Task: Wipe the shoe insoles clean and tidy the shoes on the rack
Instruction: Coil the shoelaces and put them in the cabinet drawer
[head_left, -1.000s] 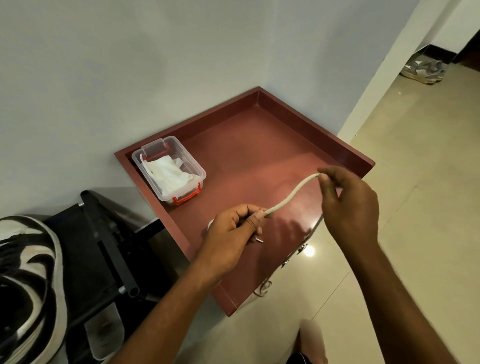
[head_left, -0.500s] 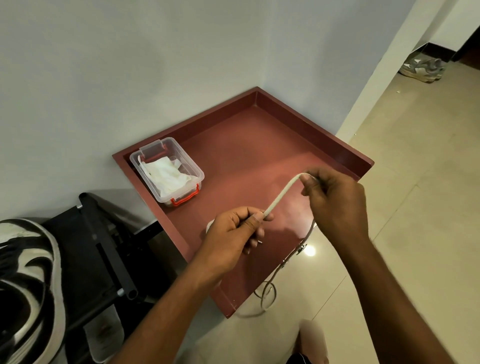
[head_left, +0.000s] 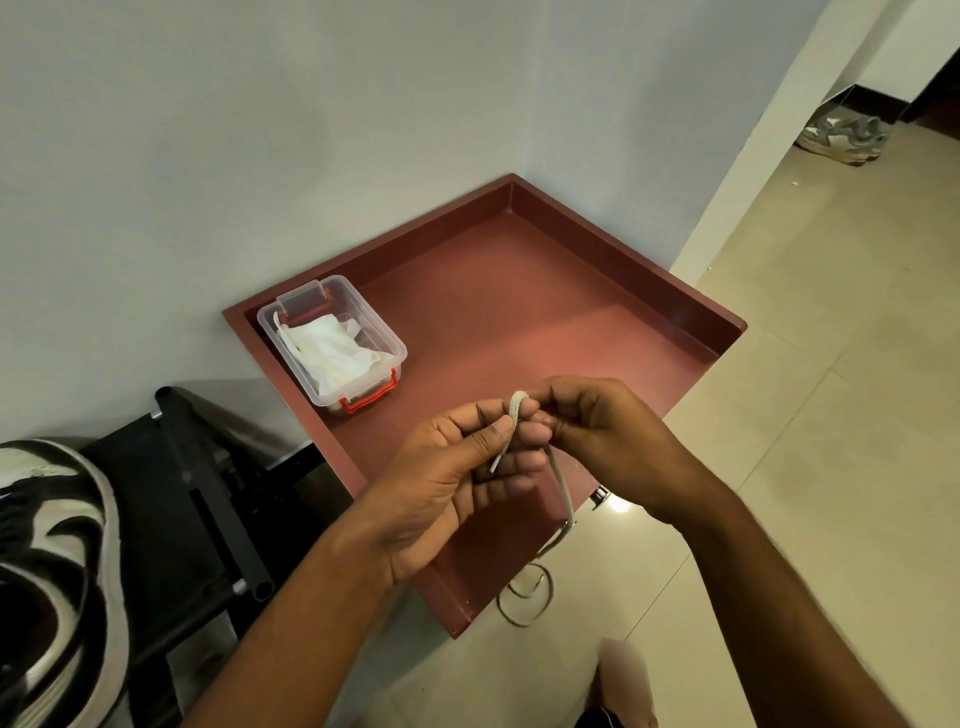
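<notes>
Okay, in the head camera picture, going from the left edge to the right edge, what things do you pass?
Black and white shoe → black rack → clear box of wipes → left hand → shoelace → right hand → grey shoes far off.

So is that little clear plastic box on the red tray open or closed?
Open. The clear box has no lid on it, and the white wipes inside lie uncovered. It stands on the red tray.
</notes>
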